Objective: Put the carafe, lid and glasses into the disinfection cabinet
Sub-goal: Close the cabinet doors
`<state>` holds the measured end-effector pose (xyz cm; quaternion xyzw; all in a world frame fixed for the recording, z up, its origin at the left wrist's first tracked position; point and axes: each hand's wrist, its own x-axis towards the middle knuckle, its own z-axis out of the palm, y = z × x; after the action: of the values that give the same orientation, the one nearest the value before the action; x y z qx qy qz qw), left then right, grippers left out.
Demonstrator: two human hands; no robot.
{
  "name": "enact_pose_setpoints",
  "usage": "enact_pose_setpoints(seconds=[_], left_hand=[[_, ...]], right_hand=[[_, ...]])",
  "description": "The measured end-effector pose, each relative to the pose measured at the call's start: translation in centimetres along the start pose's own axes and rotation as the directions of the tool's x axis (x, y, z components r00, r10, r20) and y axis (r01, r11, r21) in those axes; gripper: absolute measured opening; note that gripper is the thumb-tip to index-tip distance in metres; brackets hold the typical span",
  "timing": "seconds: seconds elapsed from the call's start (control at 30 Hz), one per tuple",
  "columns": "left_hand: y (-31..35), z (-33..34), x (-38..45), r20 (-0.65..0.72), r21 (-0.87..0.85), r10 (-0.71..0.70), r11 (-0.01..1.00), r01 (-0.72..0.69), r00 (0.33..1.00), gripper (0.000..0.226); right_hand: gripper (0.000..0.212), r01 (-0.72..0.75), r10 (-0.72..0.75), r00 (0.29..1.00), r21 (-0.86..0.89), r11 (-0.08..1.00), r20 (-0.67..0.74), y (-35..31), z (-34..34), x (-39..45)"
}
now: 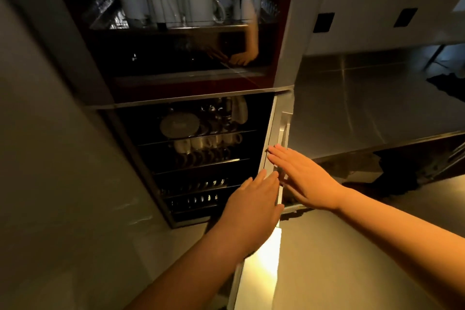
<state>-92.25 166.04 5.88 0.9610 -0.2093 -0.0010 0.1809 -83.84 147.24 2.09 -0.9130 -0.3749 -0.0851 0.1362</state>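
The tall disinfection cabinet (284, 40) fills the view, with a dark glass upper door and a lower door (273, 133). Behind the lower glass, wire racks hold a round lid-like disc (179, 124), glasses and white cups (206, 143). White mugs (161, 0) stand on the upper rack. My left hand (254, 199) lies flat with straight fingers against the lower door's right edge. My right hand (302, 176) presses flat on the same edge, just below the metal handle (283, 131). Neither hand holds anything. The carafe cannot be made out.
A steel worktop (377, 108) runs off to the right of the cabinet, with dark space beneath it. A grey wall panel (50, 158) flanks the cabinet on the left. Pale floor (352, 259) lies below my arms.
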Motion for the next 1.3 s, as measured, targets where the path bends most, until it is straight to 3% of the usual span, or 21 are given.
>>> enact_pose_setpoints(seconds=[0.1,0.2,0.37,0.53,0.73,0.87,1.13,1.3], left_hand=[[-2.1,-0.4,-0.4,0.028,0.04,-0.09,0.995,0.089,0.996,0.064],[-4.6,-1.1,-0.6,0.038,0.165,-0.083,0.983,0.075,0.996,0.064],[-8.2,-1.4,-0.2,-0.029,0.337,-0.188,0.923,0.187,0.982,0.068],[-11.6,-1.4,1.3,-0.096,0.439,-0.273,0.851,0.287,0.957,0.075],[-16.4,-2.2,3.4,-0.173,0.479,-0.262,0.82,0.313,0.95,0.074],[-19.1,-2.4,5.1,-0.212,0.456,-0.251,0.829,0.323,0.944,0.074],[-24.2,-3.3,6.9,-0.182,0.458,-0.147,0.862,0.216,0.972,0.078],[-25.3,-1.0,7.0,-0.149,0.505,-0.202,0.826,0.25,0.968,0.084]], right_hand=[[0.056,0.026,-0.026,1.0,-0.006,1.0,-0.014,-1.0,0.9,2.2],[0.059,0.043,-0.044,0.999,-0.041,0.998,-0.022,-2.0,1.9,4.4],[0.059,0.038,-0.043,0.997,-0.088,0.995,-0.06,-3.3,3.6,8.2],[0.059,-0.086,0.071,0.99,-0.116,0.99,-0.122,-4.4,6.5,11.9],[0.059,-0.288,0.276,0.934,-0.022,0.957,-0.225,-6.6,9.8,16.6],[0.06,-0.342,0.323,0.915,-0.038,0.939,-0.242,-6.7,10.7,19.3],[0.071,-0.313,0.29,0.93,-0.075,0.947,-0.227,-5.6,11.5,22.3],[0.096,-0.138,0.123,0.988,-0.17,0.976,-0.098,-3.3,12.2,21.3]])
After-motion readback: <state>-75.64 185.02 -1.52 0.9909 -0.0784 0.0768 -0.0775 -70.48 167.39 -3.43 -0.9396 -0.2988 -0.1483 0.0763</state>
